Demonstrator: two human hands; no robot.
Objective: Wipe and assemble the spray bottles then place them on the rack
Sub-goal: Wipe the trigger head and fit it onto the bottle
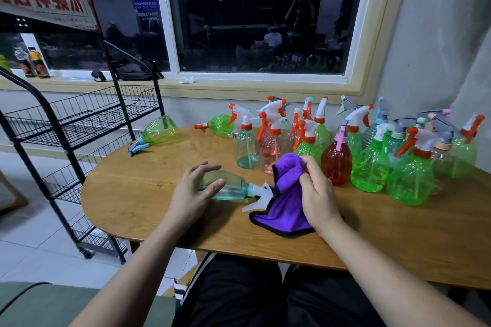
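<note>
While a teal spray bottle is lying on its side near the middle of the worktop, it is being held by the left hand. The fingers are being arched over the body's far side and the thumb is being laid vs. its near side, so the hand is half closed round it. The bottle's white trigger head is being pointed to the right, w/ its tip being covered by a purple cloth. The cloth is being gripped by the right hand, fingers curled tight round a bunched-up part. The rest of the cloth is being left draped on the worktop, just right of the trigger head.

At the far right of the worktop a crowd of upright spray bottles is being kept close together. They are mostly green, some red, pink or clear, w/ orange-white, grey, blue & pink triggers. At the far left a green bottle w/ a blue trigger and a green bottle w/ an orange-white trigger are lying on their sides. A black wire rack is standing on the floor at the left, just beside the worktop's end. On the window sill behind, two dark drink bottles & a black bag are resting.
</note>
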